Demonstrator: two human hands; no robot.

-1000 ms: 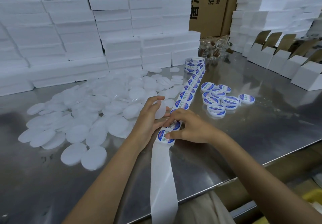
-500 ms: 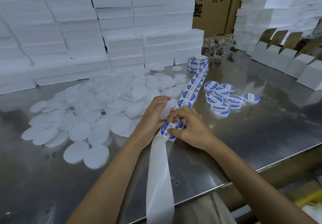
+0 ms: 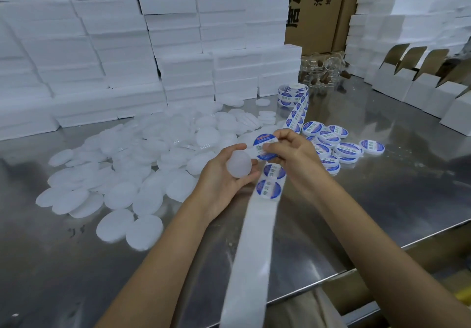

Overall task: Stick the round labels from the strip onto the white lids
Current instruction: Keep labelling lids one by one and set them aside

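White and bare, one lid point(image 3: 239, 163) is sitting in the curled fingers of the left hand point(image 3: 224, 182), raised above the steel worktop point(image 3: 369, 200). Just beside it, the right hand point(image 3: 293, 153) is pinching a round blue label point(image 3: 265, 146) at its edge. Below both hands the strip point(image 3: 257, 238) is trailing off the worktop's near edge, between loose lids point(image 3: 142, 164) and labelled lids point(image 3: 339, 146).

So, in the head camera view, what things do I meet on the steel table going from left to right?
Heap of plain white round lids → left hand holding one white lid → right hand pinching a blue-and-white round label → pile of labelled lids → open white cardboard boxes.
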